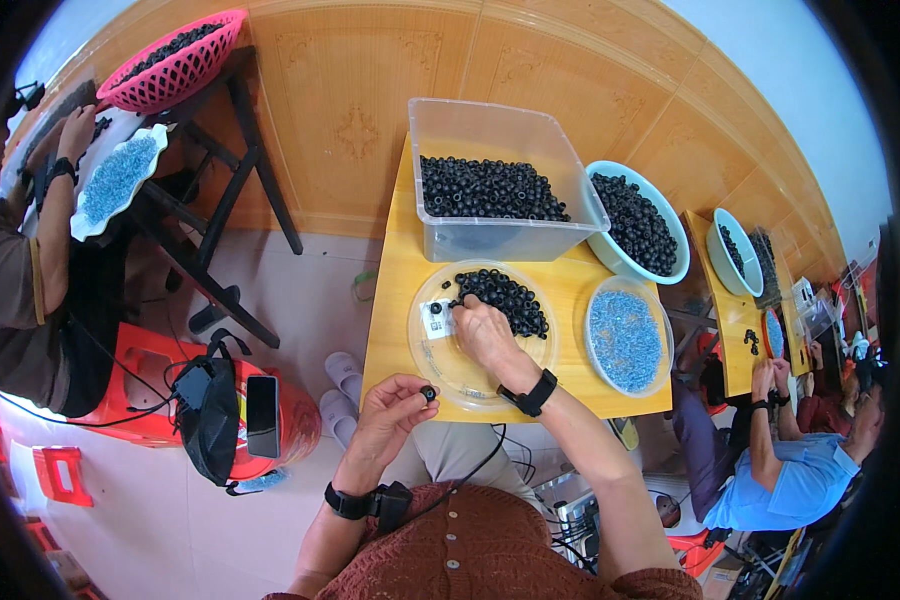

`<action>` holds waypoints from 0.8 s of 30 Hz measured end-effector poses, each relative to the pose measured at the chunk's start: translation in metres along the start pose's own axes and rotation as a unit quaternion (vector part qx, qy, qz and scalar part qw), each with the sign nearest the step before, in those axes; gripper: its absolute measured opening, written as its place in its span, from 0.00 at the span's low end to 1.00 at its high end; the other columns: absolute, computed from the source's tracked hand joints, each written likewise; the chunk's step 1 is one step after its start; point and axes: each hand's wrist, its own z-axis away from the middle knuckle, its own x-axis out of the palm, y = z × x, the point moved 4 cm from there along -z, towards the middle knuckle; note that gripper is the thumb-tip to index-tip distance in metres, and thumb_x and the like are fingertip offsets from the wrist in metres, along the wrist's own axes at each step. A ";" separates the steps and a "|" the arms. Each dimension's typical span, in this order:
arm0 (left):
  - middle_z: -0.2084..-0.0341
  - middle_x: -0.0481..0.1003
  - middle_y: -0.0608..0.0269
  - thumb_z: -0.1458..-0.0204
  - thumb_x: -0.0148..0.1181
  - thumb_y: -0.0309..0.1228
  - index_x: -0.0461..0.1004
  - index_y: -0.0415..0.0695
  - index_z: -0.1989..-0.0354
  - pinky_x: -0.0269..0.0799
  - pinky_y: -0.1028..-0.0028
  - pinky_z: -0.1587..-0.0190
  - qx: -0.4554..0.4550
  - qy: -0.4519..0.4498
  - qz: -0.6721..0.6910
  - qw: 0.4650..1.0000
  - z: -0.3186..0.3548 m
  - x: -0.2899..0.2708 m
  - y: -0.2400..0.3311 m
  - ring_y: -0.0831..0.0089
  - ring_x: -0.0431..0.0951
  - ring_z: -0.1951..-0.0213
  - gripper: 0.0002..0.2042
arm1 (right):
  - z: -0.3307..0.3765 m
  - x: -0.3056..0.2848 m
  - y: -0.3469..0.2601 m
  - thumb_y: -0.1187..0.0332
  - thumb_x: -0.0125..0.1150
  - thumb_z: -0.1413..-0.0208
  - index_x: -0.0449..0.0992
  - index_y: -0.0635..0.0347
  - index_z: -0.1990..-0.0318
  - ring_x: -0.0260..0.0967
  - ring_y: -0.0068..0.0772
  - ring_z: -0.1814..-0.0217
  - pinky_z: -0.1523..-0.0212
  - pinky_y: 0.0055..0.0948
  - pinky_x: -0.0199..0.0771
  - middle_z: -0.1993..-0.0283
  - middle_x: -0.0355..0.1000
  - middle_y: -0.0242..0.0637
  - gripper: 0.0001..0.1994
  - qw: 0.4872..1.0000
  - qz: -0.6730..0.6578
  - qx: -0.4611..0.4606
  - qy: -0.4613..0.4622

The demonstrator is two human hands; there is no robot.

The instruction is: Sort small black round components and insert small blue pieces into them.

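Observation:
Between the thumb and fingertips of my left hand (390, 414) is a small round black cap (429, 393) with a hole in its face. My left hand is in front of the yellow table (390, 330), by its near edge. On the table, my right hand (487, 340) reaches over a clear round plastic lid (440, 370). Its fingers are bent together at the left side of a heap of black caps (510, 300), and whatever they pinch is hidden. A white paper label (436, 319) with a loose black cap on it lies beside those fingers.
Behind the lid stands a clear bin (500, 240) of black caps. To the right are a pale green basin (670, 265) of caps and a round tray (625, 340) of small clear-blue pieces. Co-workers sit left and right. A phone (262, 415) rests on a red stool.

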 end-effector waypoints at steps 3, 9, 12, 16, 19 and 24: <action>0.68 0.75 0.59 0.53 0.56 0.20 0.71 0.38 0.62 0.75 0.78 0.62 -0.004 -0.008 -0.014 1.000 -0.002 -0.001 -0.001 0.74 0.77 0.68 0.08 | 0.010 -0.001 -0.005 0.79 0.51 0.59 0.72 0.67 0.73 0.71 0.46 0.67 0.69 0.37 0.73 0.67 0.67 0.49 0.05 1.000 0.014 -0.026 -0.009; 0.68 0.75 0.59 0.52 0.55 0.20 0.71 0.38 0.62 0.75 0.78 0.62 0.000 -0.016 -0.006 1.000 -0.003 0.001 0.000 0.74 0.77 0.67 0.08 | 0.027 -0.008 0.025 0.73 0.51 0.49 0.74 0.67 0.64 0.66 0.35 0.75 0.73 0.27 0.67 0.74 0.67 0.39 0.09 0.970 -0.235 -0.014 0.066; 0.67 0.74 0.59 0.52 0.55 0.20 0.70 0.38 0.62 0.74 0.78 0.61 -0.003 -0.016 -0.010 1.000 -0.003 -0.002 -0.001 0.74 0.76 0.67 0.08 | 0.040 -0.009 0.023 0.69 0.49 0.44 0.74 0.63 0.65 0.61 0.19 0.75 0.71 0.19 0.63 0.76 0.63 0.27 0.09 0.807 -0.545 0.191 -0.119; 0.67 0.74 0.60 0.52 0.55 0.20 0.70 0.38 0.62 0.74 0.78 0.61 -0.009 -0.021 -0.019 1.000 -0.004 0.003 -0.002 0.74 0.76 0.67 0.08 | 0.053 -0.008 0.023 0.67 0.48 0.43 0.72 0.62 0.62 0.60 0.16 0.74 0.69 0.17 0.64 0.74 0.64 0.26 0.09 0.668 -0.706 0.195 -0.134; 0.67 0.74 0.60 0.52 0.55 0.20 0.70 0.38 0.62 0.74 0.78 0.61 -0.011 -0.006 -0.028 1.000 -0.004 0.003 -0.004 0.74 0.76 0.67 0.08 | 0.060 -0.020 0.016 0.70 0.51 0.44 0.71 0.64 0.60 0.67 0.20 0.70 0.64 0.19 0.70 0.70 0.69 0.32 0.09 0.636 -0.742 0.183 -0.111; 0.69 0.75 0.59 0.52 0.56 0.22 0.70 0.38 0.63 0.75 0.80 0.65 -0.010 -0.001 -0.033 0.999 -0.006 0.011 -0.001 0.76 0.76 0.70 0.07 | 0.068 -0.036 0.001 0.73 0.54 0.47 0.71 0.66 0.60 0.73 0.27 0.65 0.61 0.24 0.74 0.67 0.71 0.36 0.09 0.654 -0.721 0.187 -0.132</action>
